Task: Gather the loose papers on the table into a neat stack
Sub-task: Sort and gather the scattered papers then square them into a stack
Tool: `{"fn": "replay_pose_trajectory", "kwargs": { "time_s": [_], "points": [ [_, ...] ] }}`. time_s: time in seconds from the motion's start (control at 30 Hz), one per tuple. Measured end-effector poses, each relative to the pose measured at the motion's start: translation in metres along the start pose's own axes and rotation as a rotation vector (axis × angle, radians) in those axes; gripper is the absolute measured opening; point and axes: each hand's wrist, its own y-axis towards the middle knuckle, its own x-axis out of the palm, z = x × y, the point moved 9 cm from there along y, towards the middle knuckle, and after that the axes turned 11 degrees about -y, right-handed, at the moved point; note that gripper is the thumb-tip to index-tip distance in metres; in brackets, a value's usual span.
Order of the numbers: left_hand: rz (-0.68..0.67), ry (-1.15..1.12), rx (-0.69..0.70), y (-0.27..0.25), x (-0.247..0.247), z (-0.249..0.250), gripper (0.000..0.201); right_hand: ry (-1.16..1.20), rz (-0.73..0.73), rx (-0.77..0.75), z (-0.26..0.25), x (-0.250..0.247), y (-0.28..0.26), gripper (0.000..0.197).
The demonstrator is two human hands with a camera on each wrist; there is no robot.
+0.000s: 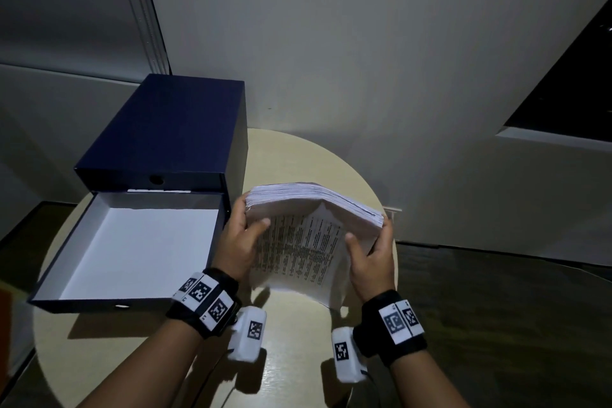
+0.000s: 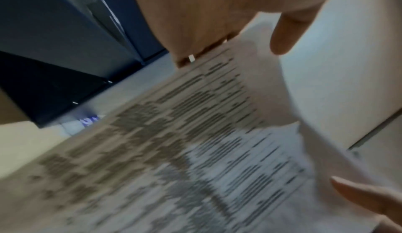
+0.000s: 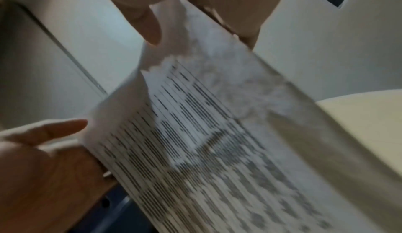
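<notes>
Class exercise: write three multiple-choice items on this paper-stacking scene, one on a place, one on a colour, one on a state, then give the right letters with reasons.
1. Where is the open box relative to the paper stack?
A. Left
B. Right
C. Underneath

2. What colour is the box's outside?
A. Red
B. Dark blue
C. Green

3. How is the paper stack held?
A. Lying flat, untouched
B. By one hand only
C. Upright, between both hands

Key: 1 A, the box sits beside the left hand. 2 B, its walls are navy. 3 C, the right hand grips the other edge.

Printed white paper stack (image 1: 298, 242), matt; navy box (image 1: 172, 122) matt card; round table (image 1: 291, 374) smooth, faintly glossy.
</notes>
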Motion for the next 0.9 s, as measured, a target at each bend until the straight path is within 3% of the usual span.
{"fn": "replay_pose_trajectory", "kwargs": {
  "time_s": [0.1, 0.3, 0.43, 0.5, 0.6, 0.73, 0.9],
  "points": [
    [0.001, 0.164, -0.121, -0.007, -0.003, -0.020, 0.045, -0.044, -0.062, 0.108, 0.015, 0.011, -0.010, 0.039],
    [0.053, 0.158, 0.016, -0.026, -0.001, 0.002, 0.036, 0.045, 0.017, 0.027, 0.001, -0.005, -0.009, 0.044],
    [-0.021, 0.179, -0.093, -0.038, 0.000, -0.021, 0.032, -0.018, -0.094, 0.101, 0.023, 0.005, -0.024, 0.050],
    [-0.043, 0.198, -0.083, -0.036, 0.003, -0.021, 0.032, -0.024, -0.089, 0.108, 0.027, 0.001, -0.023, 0.048],
    [-0.013, 0.219, -0.056, -0.030, 0.006, -0.014, 0.037, -0.051, -0.034, 0.092, 0.023, -0.009, -0.015, 0.043],
    [0.047, 0.243, -0.071, -0.030, 0.009, -0.013, 0.034, -0.145, -0.044, 0.081, 0.015, -0.005, -0.007, 0.053],
    [0.117, 0.185, 0.010, -0.040, 0.009, 0.007, 0.038, -0.105, -0.006, 0.064, 0.006, -0.015, -0.005, 0.052]
  ]
}}
